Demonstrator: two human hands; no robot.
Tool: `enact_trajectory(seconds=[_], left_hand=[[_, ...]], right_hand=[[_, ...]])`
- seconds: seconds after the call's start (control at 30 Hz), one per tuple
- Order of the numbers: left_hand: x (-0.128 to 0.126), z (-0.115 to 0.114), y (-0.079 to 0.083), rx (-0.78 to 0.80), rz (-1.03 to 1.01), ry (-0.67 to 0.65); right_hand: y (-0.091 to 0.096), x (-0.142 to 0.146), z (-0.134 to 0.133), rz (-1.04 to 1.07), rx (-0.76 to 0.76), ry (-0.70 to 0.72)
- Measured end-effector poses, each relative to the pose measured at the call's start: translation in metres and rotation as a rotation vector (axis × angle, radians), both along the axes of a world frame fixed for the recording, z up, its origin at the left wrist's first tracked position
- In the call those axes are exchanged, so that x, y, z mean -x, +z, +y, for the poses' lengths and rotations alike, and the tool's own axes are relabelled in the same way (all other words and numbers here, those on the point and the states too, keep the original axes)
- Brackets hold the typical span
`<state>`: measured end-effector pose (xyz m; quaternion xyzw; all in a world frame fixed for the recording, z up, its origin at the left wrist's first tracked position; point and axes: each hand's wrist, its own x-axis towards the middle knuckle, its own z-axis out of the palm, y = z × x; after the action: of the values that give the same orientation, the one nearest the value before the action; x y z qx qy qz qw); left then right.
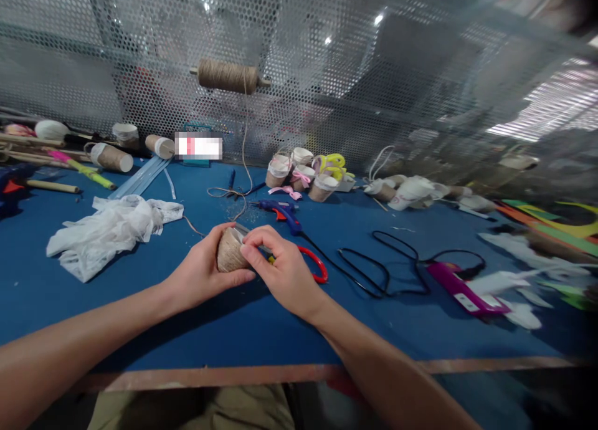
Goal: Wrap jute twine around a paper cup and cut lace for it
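Note:
My left hand (200,269) is wrapped round a small cup wound with brown twine (230,251), held just above the blue table (233,330). My right hand (280,269) pinches at the cup's rim with thumb and forefinger pressed together on it. A strand of twine (243,143) runs up from near the cup to a twine spool (227,75) on a rod on the perforated metal wall. Red-handled scissors (316,263) lie under my right hand.
A blue glue gun (283,210) with black cord (383,274) lies behind my hands. Crumpled white plastic (109,230) sits at left. Several decorated cups (303,171) stand at the back; a purple tool (460,290) and paper scraps lie at right.

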<state>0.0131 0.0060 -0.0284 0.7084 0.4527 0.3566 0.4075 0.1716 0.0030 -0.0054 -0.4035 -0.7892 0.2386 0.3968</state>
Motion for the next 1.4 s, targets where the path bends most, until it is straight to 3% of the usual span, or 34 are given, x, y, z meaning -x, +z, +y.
enact_trajectory(seconds=[0.2,0.43,0.57,0.9,1.07,1.2,1.4], left_hand=[[0.002,0.006,0.004,0.270,-0.216,-0.143],[0.002,0.006,0.003,0.286,-0.276,-0.149],[0.001,0.004,0.003,0.316,-0.303,-0.145],[0.001,0.004,0.007,0.294,-0.278,-0.098],[0.007,0.005,0.008,0.294,-0.259,-0.083],[0.012,0.008,0.010,0.296,-0.287,-0.057],[0.018,0.014,0.007,0.330,-0.374,-0.015]], right_hand=[[0.001,-0.006,0.005,0.062,0.069,0.027],[0.003,-0.009,0.006,0.096,-0.005,0.024],[0.002,-0.007,0.005,0.111,0.026,0.055],[0.009,-0.012,0.007,0.134,-0.008,-0.107],[0.015,-0.040,0.008,-0.209,-0.005,-0.273],[0.003,-0.065,-0.004,-0.604,0.063,-0.235],[-0.012,-0.061,-0.005,-0.641,0.164,-0.292]])
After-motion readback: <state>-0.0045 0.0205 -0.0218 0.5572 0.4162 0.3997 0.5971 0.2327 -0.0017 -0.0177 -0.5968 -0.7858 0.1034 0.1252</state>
